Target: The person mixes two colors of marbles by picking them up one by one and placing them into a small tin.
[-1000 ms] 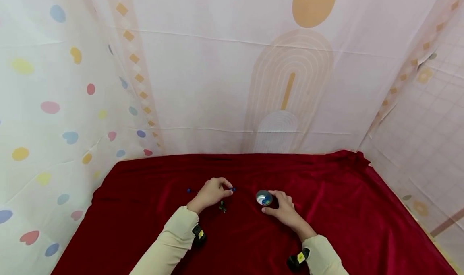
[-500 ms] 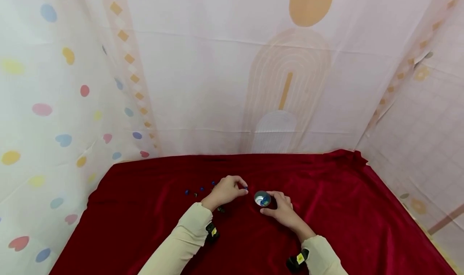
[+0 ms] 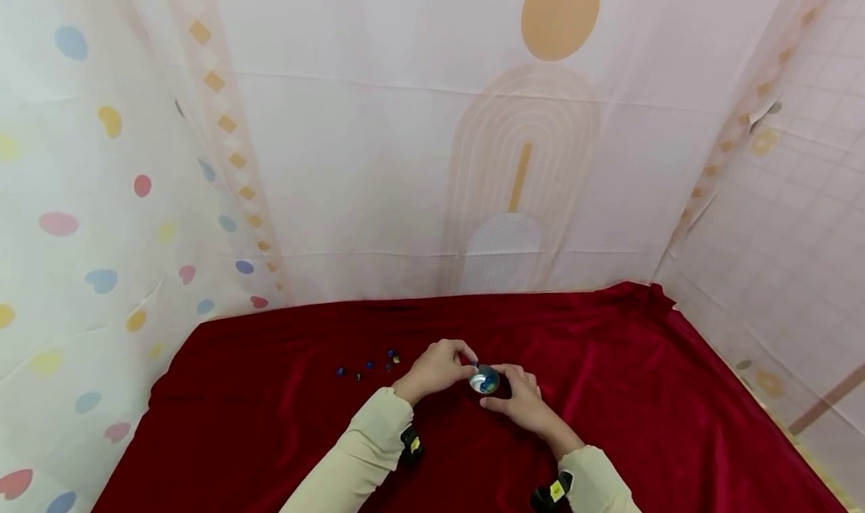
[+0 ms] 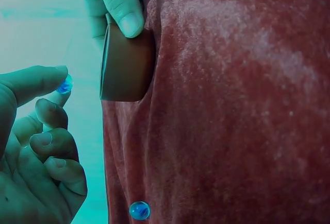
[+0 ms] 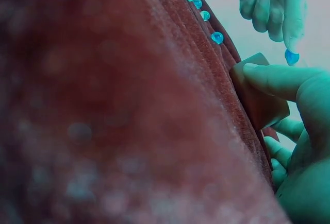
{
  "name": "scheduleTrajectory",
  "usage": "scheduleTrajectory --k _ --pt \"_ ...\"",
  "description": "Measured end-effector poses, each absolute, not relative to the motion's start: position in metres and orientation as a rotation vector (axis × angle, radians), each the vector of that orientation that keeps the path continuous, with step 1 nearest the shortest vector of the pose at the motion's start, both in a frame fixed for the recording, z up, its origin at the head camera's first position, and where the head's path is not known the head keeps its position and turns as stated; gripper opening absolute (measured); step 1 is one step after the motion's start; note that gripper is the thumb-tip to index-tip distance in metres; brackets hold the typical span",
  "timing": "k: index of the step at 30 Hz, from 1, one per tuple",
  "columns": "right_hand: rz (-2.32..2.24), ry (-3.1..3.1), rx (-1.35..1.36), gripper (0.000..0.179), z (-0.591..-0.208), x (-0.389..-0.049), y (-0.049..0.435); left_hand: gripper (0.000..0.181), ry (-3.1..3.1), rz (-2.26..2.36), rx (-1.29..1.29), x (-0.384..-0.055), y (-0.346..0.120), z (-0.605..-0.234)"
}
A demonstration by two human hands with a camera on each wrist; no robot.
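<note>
In the head view my left hand (image 3: 439,366) is at the left rim of a small cup with a shiny inside. Its thumb and forefinger pinch a blue glass marble (image 4: 65,85), clearest in the left wrist view. The other fingers are curled in. My right hand (image 3: 524,402) holds the cup (image 4: 126,67) upright on the cloth, thumb on one side and fingers round the other. Blue marbles lie inside the cup in the head view. The wrist views show only its smooth outer wall; their colours are tinted.
Several loose marbles (image 5: 217,38), blue and greenish, lie on the cloth left of my left hand. A dark red velvet cloth (image 3: 270,423) covers the table. Patterned curtains (image 3: 378,160) hang behind it and at both sides.
My left hand has moved right from the scattered marbles to the cup's rim, carrying the pinched marble. My right hand keeps its hold on the cup. The head view has shifted slightly.
</note>
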State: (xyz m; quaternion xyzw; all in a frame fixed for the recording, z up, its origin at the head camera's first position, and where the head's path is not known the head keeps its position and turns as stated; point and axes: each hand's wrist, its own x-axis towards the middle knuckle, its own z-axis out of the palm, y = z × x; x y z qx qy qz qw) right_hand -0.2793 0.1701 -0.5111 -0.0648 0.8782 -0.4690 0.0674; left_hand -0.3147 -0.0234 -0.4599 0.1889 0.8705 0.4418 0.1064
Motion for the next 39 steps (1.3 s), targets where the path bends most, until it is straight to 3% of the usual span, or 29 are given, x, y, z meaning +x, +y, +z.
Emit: scheduleTrajectory --k 39 --pt "-1.400 2.663 -0.193 0.057 -0.507 -0.277 0.175 0.015 2.617 1.174 0.517 -0.311 -0.012 -0.468"
